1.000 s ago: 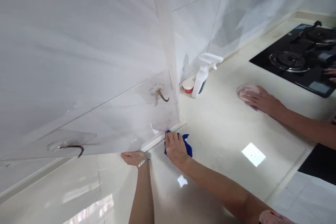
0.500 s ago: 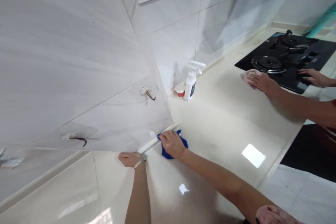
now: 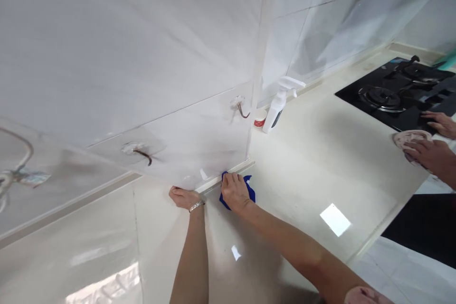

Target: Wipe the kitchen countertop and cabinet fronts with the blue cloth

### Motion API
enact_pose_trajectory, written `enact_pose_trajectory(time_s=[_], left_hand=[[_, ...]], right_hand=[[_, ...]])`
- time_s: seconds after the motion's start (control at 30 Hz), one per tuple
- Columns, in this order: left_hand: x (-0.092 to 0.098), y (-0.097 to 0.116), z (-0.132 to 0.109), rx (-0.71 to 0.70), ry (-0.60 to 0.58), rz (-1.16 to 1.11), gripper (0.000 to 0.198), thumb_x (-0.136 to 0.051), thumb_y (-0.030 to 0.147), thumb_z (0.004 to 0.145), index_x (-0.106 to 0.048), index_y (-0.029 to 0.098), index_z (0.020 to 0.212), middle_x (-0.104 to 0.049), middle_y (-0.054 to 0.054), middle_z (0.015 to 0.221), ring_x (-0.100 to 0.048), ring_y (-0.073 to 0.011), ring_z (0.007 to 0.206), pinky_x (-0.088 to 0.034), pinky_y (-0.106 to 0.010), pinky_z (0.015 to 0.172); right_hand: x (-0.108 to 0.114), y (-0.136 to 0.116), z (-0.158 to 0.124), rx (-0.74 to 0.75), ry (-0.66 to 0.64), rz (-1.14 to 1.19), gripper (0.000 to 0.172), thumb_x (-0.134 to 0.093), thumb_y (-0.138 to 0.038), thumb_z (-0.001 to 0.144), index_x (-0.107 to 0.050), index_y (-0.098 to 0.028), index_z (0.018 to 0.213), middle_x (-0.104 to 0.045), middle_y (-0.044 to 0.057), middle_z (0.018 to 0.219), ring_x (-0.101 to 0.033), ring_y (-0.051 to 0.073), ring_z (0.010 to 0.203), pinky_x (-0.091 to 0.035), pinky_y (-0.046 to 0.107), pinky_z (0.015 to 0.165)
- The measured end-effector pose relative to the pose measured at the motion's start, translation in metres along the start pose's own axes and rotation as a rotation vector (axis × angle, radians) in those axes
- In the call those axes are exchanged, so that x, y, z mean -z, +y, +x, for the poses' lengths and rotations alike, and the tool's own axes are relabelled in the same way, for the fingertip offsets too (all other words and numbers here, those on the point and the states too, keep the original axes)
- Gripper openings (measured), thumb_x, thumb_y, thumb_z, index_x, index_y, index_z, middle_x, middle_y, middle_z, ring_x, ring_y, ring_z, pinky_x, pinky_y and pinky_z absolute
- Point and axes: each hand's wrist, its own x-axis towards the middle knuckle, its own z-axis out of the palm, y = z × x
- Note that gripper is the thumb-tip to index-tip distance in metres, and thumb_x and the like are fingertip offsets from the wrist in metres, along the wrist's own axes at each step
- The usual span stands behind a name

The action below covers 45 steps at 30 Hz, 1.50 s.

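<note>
We are wiping: our right hand clamps the blue cloth against the trim strip at the countertop's back edge, while our left hand lies flat and empty beside it. Carrying on calls for steady pressure into that seam. The cloth has barely shifted since the earlier frame, while a co-worker's pink cloth has slid toward the front edge.

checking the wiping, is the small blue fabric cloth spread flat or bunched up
Bunched up: the blue fabric cloth sits crumpled under the right hand, only small folds showing.
</note>
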Motion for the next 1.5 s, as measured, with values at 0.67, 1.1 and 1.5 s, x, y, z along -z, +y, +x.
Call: enact_pose_trajectory(time_s=[0.67,1.1,1.5], left_hand=[[0.212,-0.08,0.009,-0.148,-0.429,0.753,0.085,-0.014,0.068,0.094,-0.032,0.021,0.161,-0.016,-0.008,0.172,-0.009,-0.0355,0.159,-0.006,-0.061,0.128],[0.217,-0.095,0.005,-0.223,-0.42,0.865,0.088,-0.001,0.069,0.093,-0.025,0.022,0.164,-0.012,-0.003,0.173,-0.007,-0.0305,0.159,-0.008,-0.052,0.13],[0.248,-0.137,-0.044,-0.363,-0.541,0.82,0.071,-0.025,0.053,0.102,-0.024,0.017,0.163,-0.008,-0.006,0.172,-0.001,-0.0308,0.16,-0.004,-0.054,0.131]], right_hand=[[-0.039,-0.085,-0.013,0.425,0.148,0.319,0.016,-0.061,-0.033,0.102,-0.069,-0.019,0.103,-0.069,0.008,0.115,-0.051,0.027,0.114,-0.039,0.045,0.095],[-0.026,0.119,-0.047,-0.193,0.254,0.238,0.032,-0.049,-0.038,0.106,-0.072,-0.025,0.123,-0.07,0.009,0.132,-0.055,0.026,0.121,-0.032,0.043,0.102],[-0.029,0.05,-0.161,-0.068,0.143,-0.053,0.06,-0.041,-0.044,0.102,-0.048,-0.011,0.152,-0.045,0.022,0.157,-0.038,0.039,0.14,-0.029,0.058,0.112]])
